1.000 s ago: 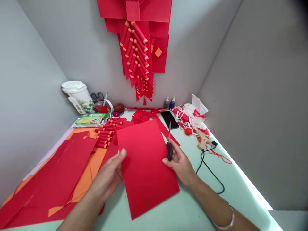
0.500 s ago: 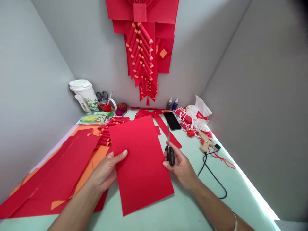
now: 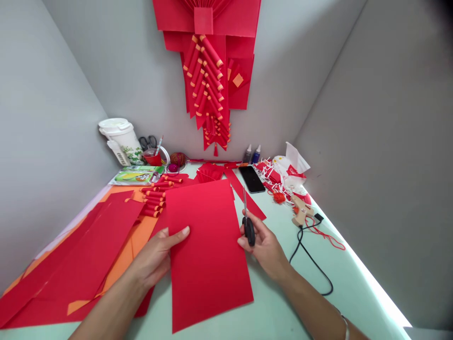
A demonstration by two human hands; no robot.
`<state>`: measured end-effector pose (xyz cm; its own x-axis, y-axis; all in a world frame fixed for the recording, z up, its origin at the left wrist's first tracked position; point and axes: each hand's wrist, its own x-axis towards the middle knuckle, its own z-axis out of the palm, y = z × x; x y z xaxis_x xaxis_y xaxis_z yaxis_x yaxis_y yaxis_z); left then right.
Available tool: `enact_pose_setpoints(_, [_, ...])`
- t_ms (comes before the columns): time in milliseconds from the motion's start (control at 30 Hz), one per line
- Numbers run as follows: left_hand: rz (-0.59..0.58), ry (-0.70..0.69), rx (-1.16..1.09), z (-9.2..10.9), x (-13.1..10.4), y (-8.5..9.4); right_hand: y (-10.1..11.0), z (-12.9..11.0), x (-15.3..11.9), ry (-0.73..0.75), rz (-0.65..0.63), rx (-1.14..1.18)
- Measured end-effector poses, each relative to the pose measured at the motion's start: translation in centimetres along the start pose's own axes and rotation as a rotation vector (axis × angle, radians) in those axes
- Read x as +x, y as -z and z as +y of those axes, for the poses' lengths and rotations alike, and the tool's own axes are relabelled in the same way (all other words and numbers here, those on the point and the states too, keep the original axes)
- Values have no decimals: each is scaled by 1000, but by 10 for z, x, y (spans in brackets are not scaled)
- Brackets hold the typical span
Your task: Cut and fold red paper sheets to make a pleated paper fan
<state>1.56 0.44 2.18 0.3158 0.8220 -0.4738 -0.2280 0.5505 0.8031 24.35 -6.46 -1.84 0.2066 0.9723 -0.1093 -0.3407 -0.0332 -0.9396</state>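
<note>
A sheet of red paper (image 3: 208, 255) is held up over the table, its top edge tilted away from me. My left hand (image 3: 155, 257) grips its left edge, thumb on the face and fingers behind. At the right edge, my right hand (image 3: 264, 245) holds a pair of black-handled scissors (image 3: 249, 230), blades pointing up and away. The right thumb is at the sheet's edge; whether those fingers also pinch the paper, I cannot tell.
Red and orange paper (image 3: 81, 250) lies at left, beside small red paper rolls (image 3: 154, 200). A phone (image 3: 252, 179), a glue gun (image 3: 302, 211) with a black cord and paper scraps (image 3: 271, 172) lie at right. A red firecracker decoration (image 3: 208, 75) hangs on the back wall.
The red sheet has come slightly lower and turned a little more upright in my hands. Its far edge now uncovers more of the red paper behind it. Both hands keep their hold.
</note>
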Motion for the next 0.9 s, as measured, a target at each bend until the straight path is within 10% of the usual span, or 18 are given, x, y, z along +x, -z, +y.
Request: enact_pose_setpoints(900, [-126, 109, 65, -5, -4, -6, 17, 7, 10, 108, 70, -38])
